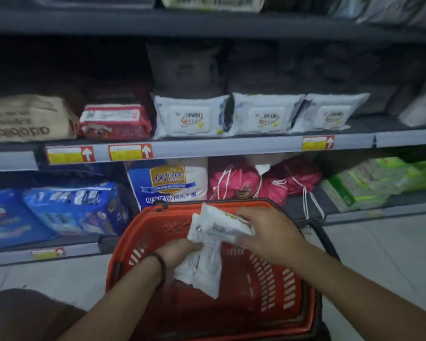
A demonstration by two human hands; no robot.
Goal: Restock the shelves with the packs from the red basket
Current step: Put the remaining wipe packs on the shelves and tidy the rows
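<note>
The red basket (143,232) stands on the floor below the shelves, in the lower middle of the head view. Over it, my left hand (180,253) grips a white pack (202,269) that hangs down into the basket. My right hand (268,232) holds a second white pack (219,223) by its right end, a little higher, above the basket's far rim. On the middle shelf (231,146) lie three white wipe packs (191,116) of a similar look, side by side.
A red pack (115,121) and a beige pack (27,119) lie left of the wipes. The bottom shelf holds blue packs (71,207), a white-and-blue bag (167,180), pink drawstring bags (246,180) and green packs (369,183). A pale tiled floor (379,254) lies right of the basket.
</note>
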